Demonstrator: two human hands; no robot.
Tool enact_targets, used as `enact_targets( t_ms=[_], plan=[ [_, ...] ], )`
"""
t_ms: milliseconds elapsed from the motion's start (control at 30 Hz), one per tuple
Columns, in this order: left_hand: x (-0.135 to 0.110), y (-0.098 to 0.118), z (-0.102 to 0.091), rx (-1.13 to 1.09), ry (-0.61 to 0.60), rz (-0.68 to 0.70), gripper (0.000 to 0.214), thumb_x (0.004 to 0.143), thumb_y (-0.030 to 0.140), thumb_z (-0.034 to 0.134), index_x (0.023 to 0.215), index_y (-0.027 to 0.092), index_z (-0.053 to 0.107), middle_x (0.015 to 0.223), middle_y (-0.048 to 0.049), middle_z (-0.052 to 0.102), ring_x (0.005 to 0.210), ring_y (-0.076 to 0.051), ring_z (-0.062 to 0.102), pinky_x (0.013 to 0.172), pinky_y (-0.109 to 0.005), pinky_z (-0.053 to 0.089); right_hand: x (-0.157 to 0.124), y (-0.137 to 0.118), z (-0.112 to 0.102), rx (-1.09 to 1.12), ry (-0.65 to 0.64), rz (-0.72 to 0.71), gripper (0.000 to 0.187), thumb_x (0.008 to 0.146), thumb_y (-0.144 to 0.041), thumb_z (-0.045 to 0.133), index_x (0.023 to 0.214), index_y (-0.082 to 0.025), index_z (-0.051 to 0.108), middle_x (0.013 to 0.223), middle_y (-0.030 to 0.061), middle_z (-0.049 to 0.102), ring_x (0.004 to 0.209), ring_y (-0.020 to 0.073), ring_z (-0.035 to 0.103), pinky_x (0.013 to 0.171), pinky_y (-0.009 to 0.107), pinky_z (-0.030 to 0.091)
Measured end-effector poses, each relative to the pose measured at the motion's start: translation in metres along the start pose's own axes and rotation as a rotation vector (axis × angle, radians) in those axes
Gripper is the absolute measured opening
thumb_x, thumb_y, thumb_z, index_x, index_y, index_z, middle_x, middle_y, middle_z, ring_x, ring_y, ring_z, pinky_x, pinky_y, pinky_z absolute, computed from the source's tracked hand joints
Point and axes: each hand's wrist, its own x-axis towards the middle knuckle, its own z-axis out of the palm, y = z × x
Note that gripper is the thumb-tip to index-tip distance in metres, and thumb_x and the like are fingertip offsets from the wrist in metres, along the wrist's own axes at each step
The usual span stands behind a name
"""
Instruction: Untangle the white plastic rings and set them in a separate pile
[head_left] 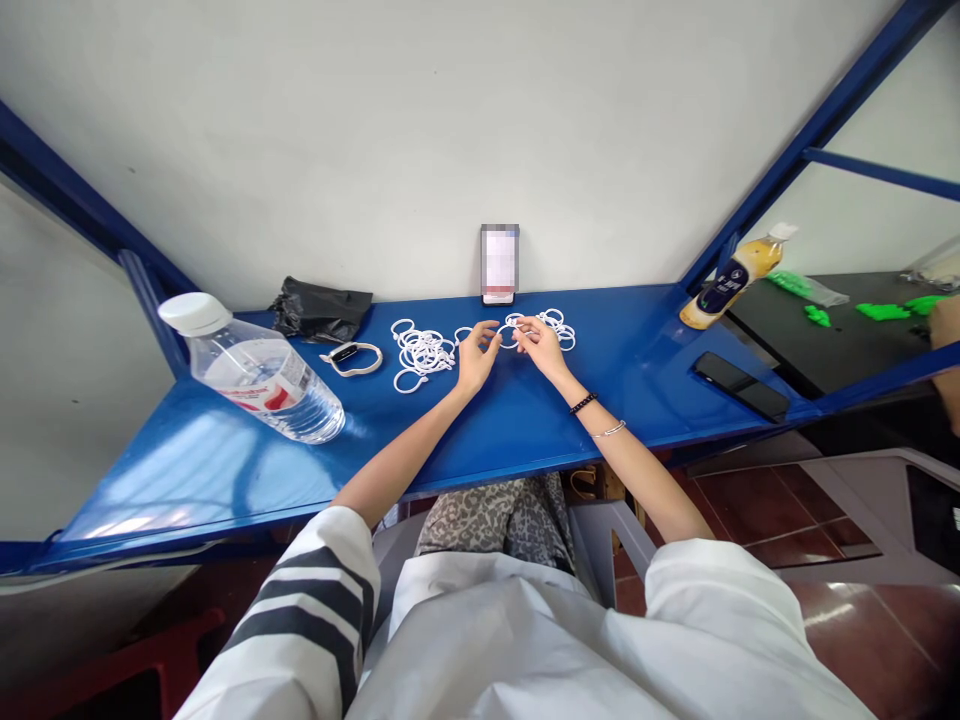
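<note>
Between my two hands, just above the blue table, is a thin white plastic ring (508,338). My right hand (541,347) pinches its right side between thumb and fingers. My left hand (477,358) has curled fingers, with thumb and forefinger at the ring's left edge. A tangled pile of white rings (424,352) lies left of my left hand. Several more white rings (561,330) lie behind and to the right of my right hand, which partly covers them.
A propped phone (499,265) leans on the wall. Left on the blue table (487,440) are a large water bottle (262,385), a watch (352,358) and a black plastic bag (319,308). Right are a drink bottle (731,280) and a dark phone (739,387). Green pieces (881,312) lie beyond.
</note>
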Motion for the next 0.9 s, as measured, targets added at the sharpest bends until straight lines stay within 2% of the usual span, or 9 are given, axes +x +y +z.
enact_targets(
  t_ms=[200, 467, 767, 900],
  plan=[
    [-0.0006, 0.0003, -0.0007, 0.032, -0.044, 0.044, 0.031, 0.09, 0.032, 0.056, 0.118, 0.018, 0.063, 0.08, -0.0025, 0.067, 0.06, -0.01, 0.058, 0.056, -0.021, 0.048, -0.0046, -0.0101, 0.0009, -0.007, 0.006, -0.045, 0.029, 0.081, -0.04, 0.065, 0.104, -0.022, 0.06, 0.079, -0.0005, 0.062, 0.055, 0.0096, 0.055, 0.056, 0.025, 0.048],
    [-0.0005, -0.0001, 0.0003, 0.091, -0.073, 0.101, 0.031, 0.089, 0.022, 0.052, 0.116, 0.016, 0.067, 0.083, -0.0039, 0.069, 0.057, -0.009, 0.055, 0.056, -0.021, 0.047, -0.0027, -0.0054, -0.0006, -0.031, 0.009, -0.085, 0.028, 0.083, -0.041, 0.063, 0.105, -0.023, 0.065, 0.081, 0.0008, 0.063, 0.06, 0.0114, 0.055, 0.056, 0.026, 0.047],
    [-0.0014, 0.0023, 0.0003, 0.103, -0.073, 0.118, 0.034, 0.091, 0.027, 0.054, 0.123, 0.018, 0.061, 0.078, -0.0022, 0.068, 0.059, -0.01, 0.058, 0.057, -0.02, 0.047, -0.0039, -0.0104, 0.0011, -0.021, 0.012, -0.08, 0.029, 0.082, -0.04, 0.062, 0.104, -0.021, 0.067, 0.09, 0.0031, 0.068, 0.064, 0.0116, 0.058, 0.059, 0.025, 0.05],
    [-0.001, 0.0017, 0.0, 0.085, -0.076, 0.115, 0.034, 0.091, 0.032, 0.054, 0.121, 0.018, 0.063, 0.078, -0.0026, 0.069, 0.06, -0.01, 0.057, 0.056, -0.021, 0.047, -0.0046, -0.0122, 0.0016, -0.015, 0.005, -0.087, 0.031, 0.082, -0.043, 0.062, 0.103, -0.021, 0.067, 0.096, 0.0051, 0.069, 0.07, 0.0136, 0.061, 0.06, 0.026, 0.052]
  ],
)
